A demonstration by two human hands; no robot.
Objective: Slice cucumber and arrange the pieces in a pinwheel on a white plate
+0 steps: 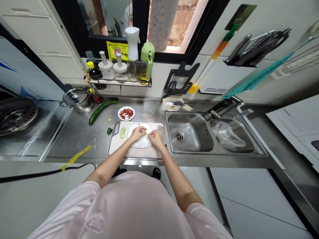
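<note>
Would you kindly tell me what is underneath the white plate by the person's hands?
The cutting board lies under the white plate, showing around its rim; whatever is directly beneath the plate is covered and cannot be seen.

Pale green is shown by the cucumber slices [122,132], dark green by the cucumber [100,109], white by the plates [140,142], pale pink by the shirt [139,205].
</note>
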